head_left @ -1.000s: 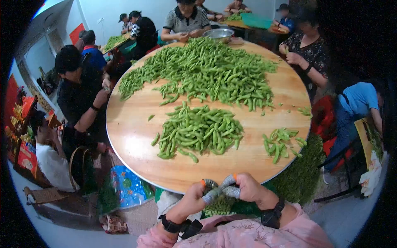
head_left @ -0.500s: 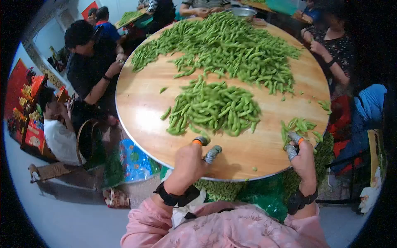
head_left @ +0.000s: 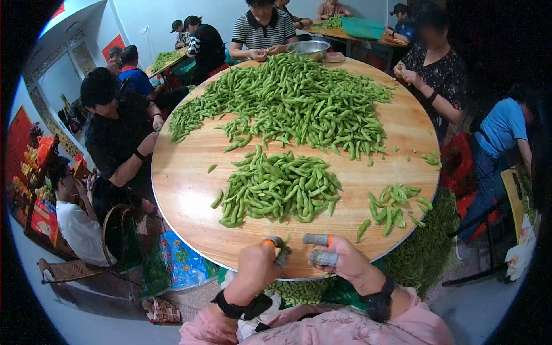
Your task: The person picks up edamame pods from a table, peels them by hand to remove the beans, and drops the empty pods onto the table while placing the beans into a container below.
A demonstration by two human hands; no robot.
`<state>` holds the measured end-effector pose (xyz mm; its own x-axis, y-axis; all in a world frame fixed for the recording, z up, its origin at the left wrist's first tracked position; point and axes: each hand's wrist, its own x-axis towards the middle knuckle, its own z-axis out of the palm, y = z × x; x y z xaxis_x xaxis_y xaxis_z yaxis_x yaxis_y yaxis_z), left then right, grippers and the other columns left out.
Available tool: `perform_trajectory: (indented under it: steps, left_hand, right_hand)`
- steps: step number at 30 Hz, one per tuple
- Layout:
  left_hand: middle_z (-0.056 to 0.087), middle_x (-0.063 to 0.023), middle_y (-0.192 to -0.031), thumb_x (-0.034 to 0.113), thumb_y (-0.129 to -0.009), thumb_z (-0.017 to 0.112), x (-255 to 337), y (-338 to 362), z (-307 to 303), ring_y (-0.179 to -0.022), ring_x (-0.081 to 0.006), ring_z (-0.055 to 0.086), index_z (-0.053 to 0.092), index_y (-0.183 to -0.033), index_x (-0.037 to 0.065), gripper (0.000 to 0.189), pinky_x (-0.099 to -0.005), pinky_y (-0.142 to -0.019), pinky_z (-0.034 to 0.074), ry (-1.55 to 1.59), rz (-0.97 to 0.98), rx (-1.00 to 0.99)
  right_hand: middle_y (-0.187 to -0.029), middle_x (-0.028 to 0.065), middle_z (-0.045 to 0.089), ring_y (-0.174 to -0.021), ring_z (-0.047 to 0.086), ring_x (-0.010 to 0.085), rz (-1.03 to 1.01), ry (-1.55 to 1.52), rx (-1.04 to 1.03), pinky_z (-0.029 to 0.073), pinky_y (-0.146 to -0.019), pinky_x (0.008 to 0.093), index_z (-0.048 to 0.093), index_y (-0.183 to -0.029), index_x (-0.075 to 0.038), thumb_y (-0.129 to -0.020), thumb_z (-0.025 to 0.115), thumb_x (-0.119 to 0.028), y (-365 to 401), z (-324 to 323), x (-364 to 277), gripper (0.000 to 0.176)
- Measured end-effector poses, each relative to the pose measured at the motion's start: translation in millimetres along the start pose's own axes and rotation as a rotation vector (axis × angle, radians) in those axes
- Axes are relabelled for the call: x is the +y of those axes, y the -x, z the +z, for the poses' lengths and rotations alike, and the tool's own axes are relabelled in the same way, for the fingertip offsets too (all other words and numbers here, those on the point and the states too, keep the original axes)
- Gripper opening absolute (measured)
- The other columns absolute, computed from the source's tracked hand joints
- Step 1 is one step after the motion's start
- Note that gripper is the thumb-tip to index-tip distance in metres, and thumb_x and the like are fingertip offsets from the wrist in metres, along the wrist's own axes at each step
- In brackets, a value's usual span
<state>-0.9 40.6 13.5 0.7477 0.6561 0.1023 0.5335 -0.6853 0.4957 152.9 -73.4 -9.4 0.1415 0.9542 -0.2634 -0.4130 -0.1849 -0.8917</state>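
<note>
Both hands are above the table's near edge, with grey wrappings on thumb and forefinger. My left hand (head_left: pixel 259 263) is closed in a pinch on a blurred green soybean pod (head_left: pixel 287 248), mostly hidden by the fingers. Just to its right, my right hand (head_left: pixel 348 261) has thumb and forefinger apart, with nothing visible between them. Beyond my hands lies a small heap of green soybean pods (head_left: pixel 282 187). Further right is a smaller scatter of pods (head_left: pixel 394 204), one lying loose nearer me.
A large mound of pods (head_left: pixel 299 98) covers the far part of the round wooden table (head_left: pixel 190 201). A metal bowl (head_left: pixel 310 49) stands at the far edge. Shelled beans (head_left: pixel 302 290) lie below the near edge, and a green heap (head_left: pixel 422 241) below right. Several people sit around.
My right hand has moved left from the small pod scatter to beside my left hand. My left hand has drawn back from the near heap. The camera view has tilted up.
</note>
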Motion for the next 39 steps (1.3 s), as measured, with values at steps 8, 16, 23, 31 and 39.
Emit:
perform_trajectory:
  steps: [8,16,23,31,39]
  left_hand:
    - [0.053,-0.0200,-0.067,0.010,-0.073,0.051,5.0,16.4,7.9,-0.064,-0.0339,0.053,0.052,-0.083,0.002,0.013,-0.0335,-0.055,0.042,0.539,0.141,-0.165]
    - [0.050,-0.0045,-0.063,0.010,-0.079,0.051,3.7,23.1,13.6,-0.056,-0.0139,0.047,0.053,-0.082,0.000,0.011,-0.0237,-0.052,0.039,0.801,0.101,-0.200]
    - [0.052,-0.0137,-0.061,0.006,-0.065,0.061,9.6,28.5,9.0,-0.050,-0.0314,0.049,0.054,-0.078,0.003,0.015,-0.0307,-0.043,0.040,0.245,0.271,0.044]
    - [0.050,-0.0119,-0.065,0.004,-0.051,0.057,10.6,30.2,7.0,-0.060,-0.0279,0.052,0.054,-0.075,0.001,0.025,-0.0359,-0.050,0.041,0.050,0.341,-0.020]
    - [0.047,-0.0095,-0.057,0.007,-0.068,0.058,5.3,32.2,23.6,-0.050,-0.0222,0.048,0.052,-0.079,0.003,0.013,-0.0307,-0.045,0.039,0.371,0.274,0.040]
  right_hand:
    - [-0.070,0.0081,0.057,-0.055,0.054,0.0120,-0.035,-0.323,-0.024,0.038,-0.041,0.0150,0.053,-0.092,0.001,-0.073,0.057,-0.011,1.2,12.0,-6.7,0.024]
    - [-0.071,0.0006,0.055,-0.055,0.046,0.0033,-0.089,-0.141,0.056,0.035,-0.046,0.0144,0.054,-0.094,-0.001,-0.078,0.051,-0.006,12.9,18.1,-15.2,0.017]
    - [-0.069,-0.0023,0.053,-0.056,0.044,0.0024,-0.054,-0.070,0.066,0.033,-0.047,0.0143,0.056,-0.089,-0.002,-0.079,0.048,-0.006,19.7,21.3,-13.7,0.013]
    - [-0.065,-0.0049,0.052,-0.055,0.044,0.0022,-0.062,0.007,0.082,0.033,-0.049,0.0149,0.058,-0.083,-0.004,-0.078,0.051,-0.008,19.4,21.1,-10.5,0.010]
    - [-0.067,-0.0032,0.054,-0.057,0.045,0.0023,-0.070,-0.072,0.058,0.034,-0.049,0.0152,0.058,-0.082,-0.003,-0.077,0.055,-0.011,14.1,19.2,-3.3,0.010]
